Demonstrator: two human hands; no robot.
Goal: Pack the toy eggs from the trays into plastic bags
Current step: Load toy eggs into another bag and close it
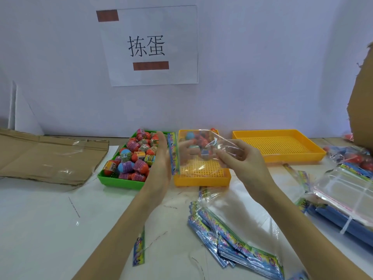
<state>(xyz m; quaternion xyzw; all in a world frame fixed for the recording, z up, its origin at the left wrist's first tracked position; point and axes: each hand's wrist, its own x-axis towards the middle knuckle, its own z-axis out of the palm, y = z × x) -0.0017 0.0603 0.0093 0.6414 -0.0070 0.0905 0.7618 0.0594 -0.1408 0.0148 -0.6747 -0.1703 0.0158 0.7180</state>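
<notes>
While right hand (238, 158) pinches crinkly clear bag (203, 152), left hand (161, 158) w/ straight fingers touches its printed edge.

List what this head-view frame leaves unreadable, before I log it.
- Eggs in the middle yellow tray: count unclear, the held plastic bag covers them.
- Left hand fingers: hidden behind the bag's printed header.
- Cardboard box: cut off by the right edge.
- Labels on eggs in the green tray: too small.
</notes>
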